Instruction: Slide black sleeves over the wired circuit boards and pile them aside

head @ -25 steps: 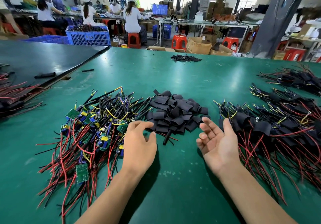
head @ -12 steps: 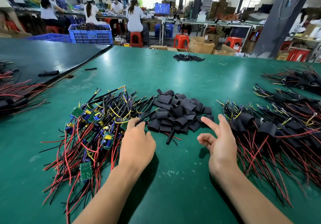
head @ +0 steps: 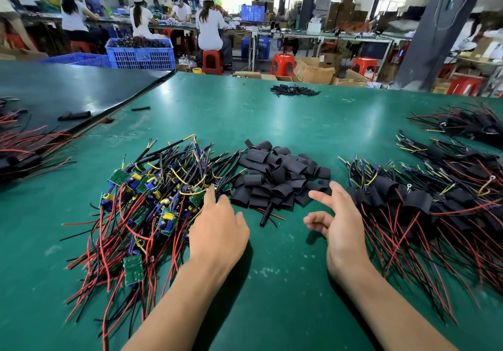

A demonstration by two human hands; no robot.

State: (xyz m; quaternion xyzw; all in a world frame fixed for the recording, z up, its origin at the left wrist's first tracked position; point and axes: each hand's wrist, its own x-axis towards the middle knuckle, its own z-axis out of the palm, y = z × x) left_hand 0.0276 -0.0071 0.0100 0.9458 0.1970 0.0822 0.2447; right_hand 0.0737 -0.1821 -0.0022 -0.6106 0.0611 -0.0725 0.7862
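Many sleeved boards (head: 424, 201) lie piled at right; a heap of bare wired circuit boards (head: 152, 203) waits at left, the left hand (head: 217, 230) touching it, grip hidden; the right hand (head: 340, 222) hovers slack and empty by the black sleeves (head: 277, 179).

Table (head: 272, 122): green mat, smooth, soft sheen.
Sleeves (head: 280, 179): black, matt, rubbery.
Wires (head: 109, 241) left of sleeves: red and black plastic coating, glossy.
Boxes (head: 315, 74): brown cardboard, matt.

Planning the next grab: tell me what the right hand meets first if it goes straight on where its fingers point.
Most likely the sleeve pile: the right hand points forward-left at its near edge, bare table between. Its height is unclear.
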